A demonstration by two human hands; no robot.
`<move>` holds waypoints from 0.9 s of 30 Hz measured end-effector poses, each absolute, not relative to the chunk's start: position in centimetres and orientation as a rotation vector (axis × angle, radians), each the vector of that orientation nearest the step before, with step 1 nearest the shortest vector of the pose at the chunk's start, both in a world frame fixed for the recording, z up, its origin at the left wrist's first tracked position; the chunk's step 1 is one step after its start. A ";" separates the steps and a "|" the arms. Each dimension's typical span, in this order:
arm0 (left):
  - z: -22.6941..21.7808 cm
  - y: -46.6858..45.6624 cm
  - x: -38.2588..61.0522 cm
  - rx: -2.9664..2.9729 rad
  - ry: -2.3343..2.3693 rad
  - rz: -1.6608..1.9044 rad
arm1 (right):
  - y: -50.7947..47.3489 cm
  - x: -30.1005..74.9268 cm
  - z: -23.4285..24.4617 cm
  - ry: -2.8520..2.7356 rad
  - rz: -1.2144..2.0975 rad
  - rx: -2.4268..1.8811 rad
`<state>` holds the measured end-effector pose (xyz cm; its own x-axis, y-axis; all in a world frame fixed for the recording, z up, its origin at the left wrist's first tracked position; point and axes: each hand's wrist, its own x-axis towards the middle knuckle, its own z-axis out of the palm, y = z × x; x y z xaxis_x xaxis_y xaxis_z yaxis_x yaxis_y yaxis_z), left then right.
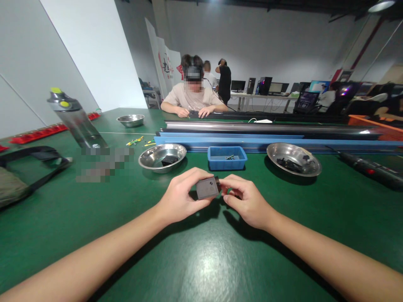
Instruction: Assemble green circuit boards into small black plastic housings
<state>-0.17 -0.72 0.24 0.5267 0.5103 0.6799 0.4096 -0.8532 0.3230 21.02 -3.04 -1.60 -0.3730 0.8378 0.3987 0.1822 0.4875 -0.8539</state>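
My left hand (179, 197) grips a small grey rectangular block (207, 188) just above the green table (195, 260). My right hand (245, 199) is closed at the block's right end, its fingertips pinched against it. Whether a small part sits between those fingertips is hidden. Beyond my hands stand a steel bowl (151, 158) holding one dark part, a blue plastic tray (226, 158) with small screws, and a second steel bowl (310, 167) with several dark parts.
A long blue and silver rail (267, 134) crosses the table behind the bowls. A water bottle (77, 119) and a dark bag (19, 176) lie at the left, an electric screwdriver (371, 170) at the right. Another person (193, 98) sits opposite, beside a third bowl (130, 120).
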 end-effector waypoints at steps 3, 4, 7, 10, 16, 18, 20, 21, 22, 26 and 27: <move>0.3 -0.6 -0.1 2.628 0.858 1.300 | -3.2 20.9 -1.6 -1.818 0.940 -0.845; 0.3 -0.6 -0.1 2.625 0.883 1.316 | -3.2 20.8 -1.7 -1.811 0.947 -0.840; 0.4 -0.6 0.0 2.604 0.916 1.338 | -3.2 20.8 -1.8 -1.803 0.961 -0.805; 0.5 -0.6 0.0 2.572 0.903 1.348 | -3.3 20.8 -1.9 -1.825 0.932 -0.786; 0.2 -0.4 -0.1 2.526 0.964 1.337 | -3.9 20.9 -1.4 -2.012 0.731 -0.866; 0.0 -0.5 -0.1 2.520 0.984 1.309 | -4.0 20.9 -1.3 -2.112 0.632 -0.881; -0.1 -0.6 0.0 2.523 0.973 1.274 | -4.1 20.9 -1.3 -2.205 0.544 -0.883; -0.1 -0.7 0.0 2.528 0.957 1.259 | -4.1 20.9 -1.4 -2.242 0.511 -0.886; -0.1 -0.8 0.1 2.535 0.937 1.249 | -4.1 20.9 -1.4 -2.270 0.485 -0.892; -0.1 -0.8 0.1 2.553 0.844 1.231 | -3.9 20.9 -1.5 -2.316 0.431 -0.910; 0.0 -0.8 0.1 2.554 0.819 1.232 | -3.9 20.9 -1.6 -2.318 0.421 -0.905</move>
